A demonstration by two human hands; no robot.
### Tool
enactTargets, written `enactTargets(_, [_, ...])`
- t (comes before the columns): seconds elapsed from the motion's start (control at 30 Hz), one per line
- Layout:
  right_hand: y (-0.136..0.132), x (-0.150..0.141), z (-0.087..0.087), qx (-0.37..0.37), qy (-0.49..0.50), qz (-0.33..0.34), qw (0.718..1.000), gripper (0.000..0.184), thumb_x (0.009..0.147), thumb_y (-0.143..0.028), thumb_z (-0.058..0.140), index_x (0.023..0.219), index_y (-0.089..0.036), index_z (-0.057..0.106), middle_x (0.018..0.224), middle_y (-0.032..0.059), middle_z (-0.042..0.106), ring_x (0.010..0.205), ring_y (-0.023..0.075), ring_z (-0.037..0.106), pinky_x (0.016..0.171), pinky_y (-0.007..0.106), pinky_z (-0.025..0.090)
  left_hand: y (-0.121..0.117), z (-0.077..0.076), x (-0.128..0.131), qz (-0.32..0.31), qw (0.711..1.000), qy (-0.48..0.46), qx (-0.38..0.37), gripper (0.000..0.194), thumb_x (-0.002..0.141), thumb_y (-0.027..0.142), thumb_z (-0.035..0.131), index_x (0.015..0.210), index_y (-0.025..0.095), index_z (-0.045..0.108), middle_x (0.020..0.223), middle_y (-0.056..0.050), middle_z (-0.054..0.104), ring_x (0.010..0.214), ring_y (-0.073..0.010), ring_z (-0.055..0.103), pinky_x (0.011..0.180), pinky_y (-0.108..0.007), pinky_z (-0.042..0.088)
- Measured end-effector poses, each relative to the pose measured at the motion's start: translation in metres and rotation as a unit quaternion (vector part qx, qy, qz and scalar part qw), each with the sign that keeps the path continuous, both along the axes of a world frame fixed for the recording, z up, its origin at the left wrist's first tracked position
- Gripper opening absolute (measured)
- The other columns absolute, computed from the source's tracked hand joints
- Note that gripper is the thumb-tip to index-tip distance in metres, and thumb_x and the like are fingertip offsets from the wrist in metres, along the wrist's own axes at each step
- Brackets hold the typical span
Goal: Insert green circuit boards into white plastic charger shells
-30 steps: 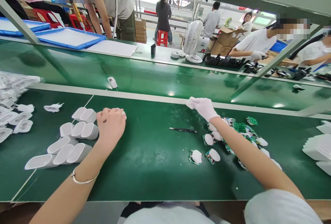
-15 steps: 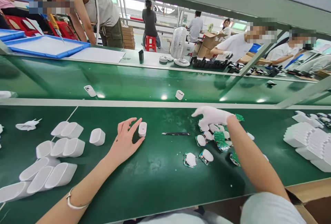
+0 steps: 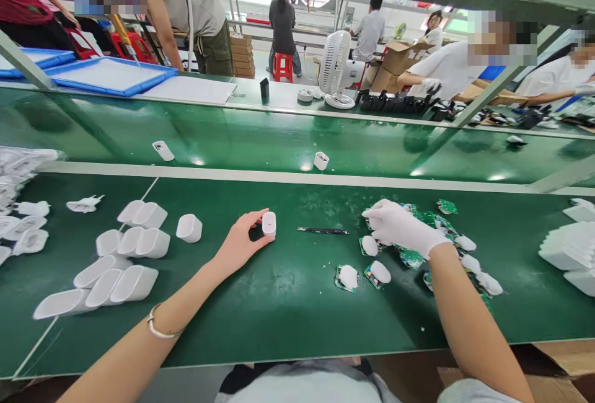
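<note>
the left hand (image 3: pixel 239 242) is pinching a small white casing (image 3: pixel 269 223) between thumb and finger; the other fingers are partly hiding behind, and the casing's far side and underside are staying out of view. the casing is standing upright, its slotted end facing up towards the camera, that oval end's longer side running roughly away from the wearer. it is sitting at the fingertips, on the hand's right. black tweezers (image 3: pixel 323 230) are lying crosswise just right of it. further right, the white-gloved right hand (image 3: pixel 400 226) is curling over piled circuit boards (image 3: pixel 411 258), covering some; whether it is grasping one, i cannot tell. two boards with white pads (image 3: pixel 347 278) are lying nearer the wearer. left of the left hand, a lone white shell (image 3: pixel 189 228) is resting beside grouped open shells (image 3: pixel 132 284). white parts (image 3: pixel 569 257) at the right edge are being cut off.
</note>
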State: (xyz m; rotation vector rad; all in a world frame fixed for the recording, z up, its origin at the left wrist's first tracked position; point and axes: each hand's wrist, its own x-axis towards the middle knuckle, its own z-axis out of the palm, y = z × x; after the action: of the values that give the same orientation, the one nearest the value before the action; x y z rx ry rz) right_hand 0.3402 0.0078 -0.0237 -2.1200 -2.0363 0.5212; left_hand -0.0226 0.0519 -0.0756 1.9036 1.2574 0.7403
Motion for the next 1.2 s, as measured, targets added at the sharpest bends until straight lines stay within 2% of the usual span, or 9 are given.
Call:
enactTargets(0.1, [-0.002,-0.003,0.006,0.015,0.008,-0.019,1.000,0.018,0.074,-0.015,0.055,0.079,-0.019,0.072,0.074,0.0042,0.064,0.054,0.0121,0.055,0.051,0.024,0.045,-0.002,0.000,0.000,-0.011,1.000,0.003,0.016,0.054,0.074,0.033,0.070,0.125,0.025,0.054,0.108,-0.004,0.059,0.098,-0.0205,0.055,0.091,-0.037,0.046])
enactTargets(0.23, [-0.017,-0.040,0.018,0.085,0.072,-0.029,0.993,0.015,0.078,-0.021,0.057,0.073,-0.022,0.071,0.092,0.0033,0.065,0.068,0.0139,0.062,0.062,0.027,0.048,-0.007,0.001,0.002,-0.042,0.998,0.015,0.050,0.053,0.072,0.031,0.074,0.122,0.027,0.057,0.111,-0.003,0.059,0.104,-0.0215,0.054,0.095,-0.039,0.043])
enactTargets(0.37, [-0.035,-0.107,0.010,-0.014,0.312,0.094,0.945,0.010,0.080,-0.029,0.062,0.079,-0.023,0.070,0.081,-0.0009,0.067,0.081,0.0147,0.065,0.079,0.027,0.051,-0.010,0.004,0.003,-0.073,0.993,0.031,0.085,0.054,0.071,0.028,0.076,0.122,0.026,0.058,0.110,-0.003,0.060,0.104,-0.0208,0.053,0.096,-0.038,0.043])
enactTargets(0.47, [-0.041,-0.137,-0.008,-0.010,0.248,0.167,0.954,0.019,0.089,-0.030,0.054,0.083,-0.023,0.070,0.091,0.0021,0.068,0.092,0.0179,0.062,0.085,0.033,0.048,-0.011,0.007,0.002,-0.092,0.990,0.048,0.100,0.055,0.072,0.028,0.075,0.124,0.027,0.056,0.108,-0.003,0.060,0.102,-0.0210,0.053,0.093,-0.038,0.046])
enactTargets(0.53, [-0.042,-0.140,-0.016,0.052,0.160,0.175,0.970,0.023,0.086,-0.037,0.059,0.101,-0.023,0.068,0.107,0.0067,0.066,0.104,0.0229,0.058,0.086,0.038,0.047,-0.012,0.008,0.002,-0.101,0.987,0.055,0.109,0.054,0.073,0.029,0.074,0.125,0.027,0.056,0.107,-0.004,0.060,0.102,-0.0218,0.053,0.091,-0.039,0.047])
enactTargets(0.63, [-0.043,-0.138,-0.021,0.091,0.083,0.195,0.973,0.061,0.069,-0.044,0.076,0.123,-0.021,0.058,0.116,0.0120,0.062,0.106,0.0296,0.056,0.083,0.044,0.048,-0.012,0.008,0.001,-0.113,0.985,0.053,0.119,0.053,0.075,0.029,0.072,0.125,0.027,0.057,0.106,-0.004,0.060,0.101,-0.0224,0.054,0.089,-0.040,0.048])
enactTargets(0.8, [-0.044,-0.144,-0.022,0.087,0.122,0.187,0.971,0.013,0.074,-0.016,0.068,0.085,-0.023,0.064,0.083,0.0013,0.068,0.078,0.0185,0.062,0.073,0.033,0.050,-0.013,0.008,0.001,-0.123,0.986,0.039,0.103,0.052,0.078,0.028,0.069,0.128,0.027,0.053,0.114,-0.005,0.059,0.104,-0.0217,0.055,0.091,-0.038,0.048])
enactTargets(1.0, [-0.042,-0.132,-0.019,0.176,0.312,0.098,0.928,0.022,0.076,-0.017,0.064,0.097,-0.023,0.060,0.108,0.0011,0.068,0.098,0.0158,0.065,0.090,0.031,0.051,-0.016,0.009,0.004,-0.153,0.979,0.009,0.136,0.050,0.078,0.020,0.067,0.126,0.025,0.055,0.111,-0.005,0.058,0.101,-0.0183,0.056,0.089,-0.033,0.050])
enactTargets(1.2, [-0.041,-0.133,-0.031,0.275,0.275,0.180,0.904,0.021,0.083,-0.018,0.059,0.103,-0.024,0.062,0.109,0.0017,0.069,0.109,0.0159,0.062,0.097,0.031,0.049,-0.021,0.007,0.006,-0.191,0.960,-0.032,0.204,0.050,0.077,0.020,0.068,0.125,0.025,0.055,0.106,-0.006,0.056,0.093,-0.0169,0.056,0.081,-0.032,0.054])
